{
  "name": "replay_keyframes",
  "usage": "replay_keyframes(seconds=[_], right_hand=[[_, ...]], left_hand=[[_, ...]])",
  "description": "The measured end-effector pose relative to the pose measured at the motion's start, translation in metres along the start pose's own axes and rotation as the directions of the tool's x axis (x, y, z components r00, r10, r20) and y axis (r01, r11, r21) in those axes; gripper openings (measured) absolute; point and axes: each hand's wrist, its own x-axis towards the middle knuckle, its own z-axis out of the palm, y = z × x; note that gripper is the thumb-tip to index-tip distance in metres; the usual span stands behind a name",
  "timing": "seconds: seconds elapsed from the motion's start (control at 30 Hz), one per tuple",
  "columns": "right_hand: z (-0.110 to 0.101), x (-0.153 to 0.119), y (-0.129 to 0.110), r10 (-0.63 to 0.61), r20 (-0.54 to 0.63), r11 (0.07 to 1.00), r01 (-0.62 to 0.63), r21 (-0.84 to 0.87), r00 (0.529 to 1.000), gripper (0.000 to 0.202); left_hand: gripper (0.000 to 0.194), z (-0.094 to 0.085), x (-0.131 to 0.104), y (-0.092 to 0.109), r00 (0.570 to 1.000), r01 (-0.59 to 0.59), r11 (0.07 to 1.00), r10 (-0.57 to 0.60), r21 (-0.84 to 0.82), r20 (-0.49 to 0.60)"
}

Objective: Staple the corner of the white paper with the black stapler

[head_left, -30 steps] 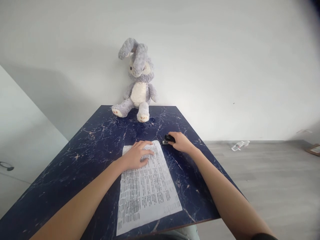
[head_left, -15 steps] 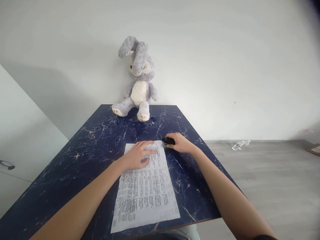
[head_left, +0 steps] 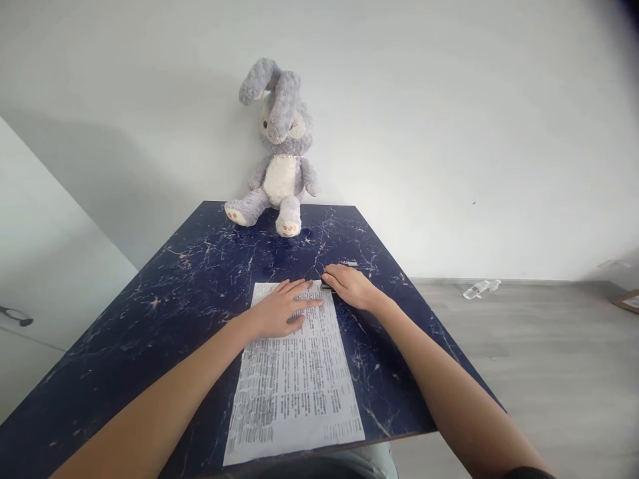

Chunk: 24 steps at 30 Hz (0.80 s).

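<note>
A printed sheet of paper [head_left: 299, 392] lies lengthwise on the dark blue marble-patterned table [head_left: 200, 266]. My left hand [head_left: 282, 309] rests flat on its upper part, fingers spread. At the sheet's top right corner, my right hand [head_left: 349, 285] covers a small black stapler [head_left: 325, 285], with fingers over its top. Only the stapler's front end shows, at the paper's edge; the rest is hidden under the hand. Whether the stapler's jaws are fully pressed together I cannot tell.
A grey plush rabbit [head_left: 282, 153] sits at the table's far end against the wall. Just beyond my right hand lies a small pale item [head_left: 349, 263]. A clear plastic piece [head_left: 482, 289] is on the floor to the right.
My right hand has flattened over the stapler, its fingers now on top, hiding most of it. The left hand stays on the paper. The view has shifted slightly.
</note>
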Motion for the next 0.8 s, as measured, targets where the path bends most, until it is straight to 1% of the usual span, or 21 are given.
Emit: replay_keyframes(seconds=[0.1,0.2,0.33,0.57,0.67,0.8], right_hand=[[0.003,0.000,-0.003,0.000,-0.019,0.998,-0.001,-0.069,1.000,0.036],[0.004,0.000,-0.007,-0.007,-0.026,0.990,0.003,-0.143,1.000,0.036],[0.005,0.001,-0.010,0.002,-0.027,0.984,-0.007,-0.180,1.000,0.039],[0.006,0.002,-0.011,0.058,-0.048,0.981,-0.066,-0.185,0.997,0.039],[0.007,0.002,-0.013,0.061,-0.052,0.971,-0.071,-0.228,0.997,0.039],[0.012,0.002,-0.017,0.071,-0.046,0.941,-0.082,-0.328,0.996,0.039]], left_hand=[[0.056,0.000,0.001,0.002,1.000,0.012,1.000,-0.012,-0.001,0.004],[0.054,-0.003,0.002,0.006,0.998,0.029,0.999,-0.031,0.034,0.056],[0.058,-0.006,0.003,0.012,0.992,0.041,0.996,-0.050,0.084,0.112],[0.059,-0.003,0.001,0.014,0.995,0.019,0.995,-0.028,0.102,0.094],[0.057,-0.002,0.001,0.016,0.997,0.019,0.993,-0.027,0.113,0.077],[0.056,0.000,0.003,0.019,0.996,0.037,0.990,-0.048,0.137,0.079]])
